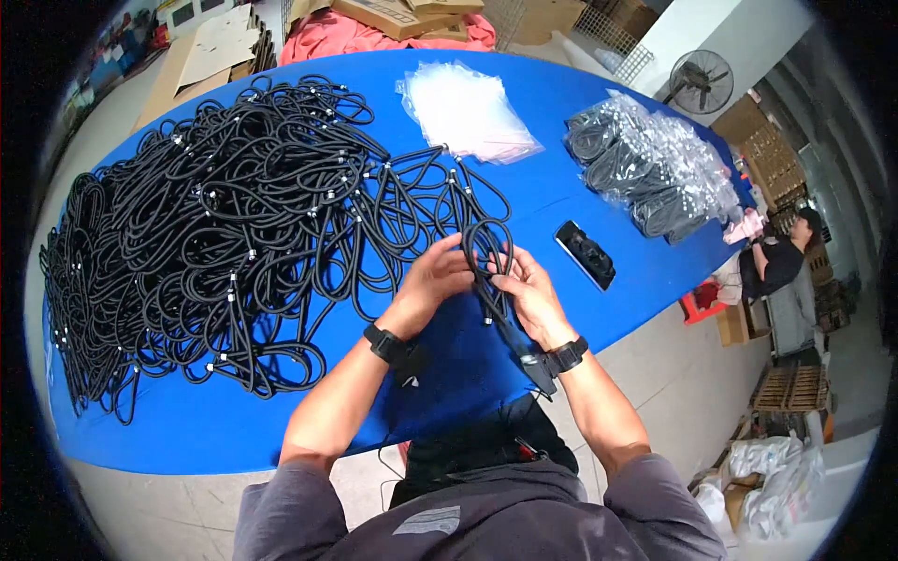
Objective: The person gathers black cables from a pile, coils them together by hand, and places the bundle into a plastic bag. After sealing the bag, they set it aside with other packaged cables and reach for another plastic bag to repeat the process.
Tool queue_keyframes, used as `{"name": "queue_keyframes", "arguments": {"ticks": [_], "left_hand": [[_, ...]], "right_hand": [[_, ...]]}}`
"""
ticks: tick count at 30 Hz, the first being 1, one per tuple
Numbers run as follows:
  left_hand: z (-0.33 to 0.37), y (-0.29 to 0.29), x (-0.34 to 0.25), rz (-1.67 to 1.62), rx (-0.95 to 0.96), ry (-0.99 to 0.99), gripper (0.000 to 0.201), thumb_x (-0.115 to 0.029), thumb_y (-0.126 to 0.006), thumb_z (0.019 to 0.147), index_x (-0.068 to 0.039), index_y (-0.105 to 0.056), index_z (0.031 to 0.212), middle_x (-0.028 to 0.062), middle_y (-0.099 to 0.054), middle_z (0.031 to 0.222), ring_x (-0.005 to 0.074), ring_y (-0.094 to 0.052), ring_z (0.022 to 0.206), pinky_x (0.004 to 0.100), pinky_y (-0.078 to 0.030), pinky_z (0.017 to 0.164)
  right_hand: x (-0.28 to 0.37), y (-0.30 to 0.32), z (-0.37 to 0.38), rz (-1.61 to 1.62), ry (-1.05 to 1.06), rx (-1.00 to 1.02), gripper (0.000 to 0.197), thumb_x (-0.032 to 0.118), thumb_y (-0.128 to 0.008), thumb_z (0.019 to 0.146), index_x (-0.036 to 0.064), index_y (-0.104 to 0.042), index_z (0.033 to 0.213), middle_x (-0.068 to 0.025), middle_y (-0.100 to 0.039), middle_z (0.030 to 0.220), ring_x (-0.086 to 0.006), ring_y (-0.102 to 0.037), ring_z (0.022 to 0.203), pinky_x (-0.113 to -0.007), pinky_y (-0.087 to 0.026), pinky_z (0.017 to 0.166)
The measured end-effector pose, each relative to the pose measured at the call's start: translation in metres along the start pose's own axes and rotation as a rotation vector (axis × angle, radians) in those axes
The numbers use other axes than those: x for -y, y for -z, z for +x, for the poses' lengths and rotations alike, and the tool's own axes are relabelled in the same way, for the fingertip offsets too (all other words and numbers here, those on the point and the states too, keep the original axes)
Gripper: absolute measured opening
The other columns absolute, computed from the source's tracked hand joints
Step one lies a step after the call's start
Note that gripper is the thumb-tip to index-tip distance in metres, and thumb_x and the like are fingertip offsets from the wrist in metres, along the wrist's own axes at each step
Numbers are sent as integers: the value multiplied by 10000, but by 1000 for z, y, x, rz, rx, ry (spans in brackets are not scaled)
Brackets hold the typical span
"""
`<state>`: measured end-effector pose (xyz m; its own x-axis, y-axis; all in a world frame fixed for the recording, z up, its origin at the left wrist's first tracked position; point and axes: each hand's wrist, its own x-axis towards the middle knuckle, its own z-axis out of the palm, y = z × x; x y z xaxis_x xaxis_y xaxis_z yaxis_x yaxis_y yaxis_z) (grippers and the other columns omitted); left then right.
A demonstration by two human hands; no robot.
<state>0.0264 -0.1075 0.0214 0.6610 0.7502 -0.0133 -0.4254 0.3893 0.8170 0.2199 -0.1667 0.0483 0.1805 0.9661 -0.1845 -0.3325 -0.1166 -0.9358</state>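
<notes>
A looped black cord (487, 227) hangs between my two hands over the near part of the table. My left hand (432, 286) has its fingertips on the left side of the loops. With thumb and fingers closed, my right hand (529, 292) grips the cord from the other side. Its lower end runs down to a silver fitting and a flat black tab (538, 376) next to my right wrist. To the left spreads a big tangled pile of black cords (215, 201) with silver fittings, its nearest loops almost reaching my left hand.
A stack of clear plastic bags (465, 114) lies beyond my hands. Bagged black cords (645, 168) are heaped at the far right, with a dark phone (586, 254) nearer on the blue table (552, 201). Past the right edge are a fan (701, 82) and another person (781, 257).
</notes>
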Motion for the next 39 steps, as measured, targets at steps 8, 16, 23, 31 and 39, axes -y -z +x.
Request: {"name": "queue_keyframes", "arguments": {"ticks": [8,16,23,31,39], "left_hand": [[22,0,14,-143,-133,-63,568,-42,-617,980,-5,-356,1483,114,-635,1255,206,-636,1114,330,-513,945],[40,-11,25,-238,-189,-136,459,-46,-667,951,-14,-498,1377,78,-654,1138,175,-642,1063,338,-531,943],[38,-3,16,-315,-152,-108,427,-66,-669,956,-24,-528,1356,90,-648,1186,173,-639,1067,326,-532,941],[35,-1,12,-148,-102,-138,455,58,-652,905,-17,-546,1341,99,-644,1200,172,-627,1101,315,-533,947],[28,-10,12,-78,-52,-226,486,116,-638,882,-13,-550,1343,96,-647,1184,173,-619,1114,312,-523,972]], "right_hand": [[32,36,-8,-258,24,92,453,-91,-599,863,17,-566,1302,-36,-644,1069,-115,-604,903,-250,-500,763],[-2,20,-31,205,-163,55,383,-65,-584,868,-15,-599,1247,-42,-623,989,-125,-579,823,-249,-476,701],[15,2,-39,275,-124,129,414,-52,-595,871,-43,-573,1284,-63,-614,1026,-141,-584,856,-257,-487,748],[-27,-13,-37,-448,202,-57,452,21,-628,899,-39,-538,1338,-73,-603,1113,-157,-590,1019,-265,-479,916],[-27,-11,-34,-481,199,-55,354,85,-653,916,-29,-581,1244,-32,-617,992,-134,-597,910,-286,-497,813]]}}
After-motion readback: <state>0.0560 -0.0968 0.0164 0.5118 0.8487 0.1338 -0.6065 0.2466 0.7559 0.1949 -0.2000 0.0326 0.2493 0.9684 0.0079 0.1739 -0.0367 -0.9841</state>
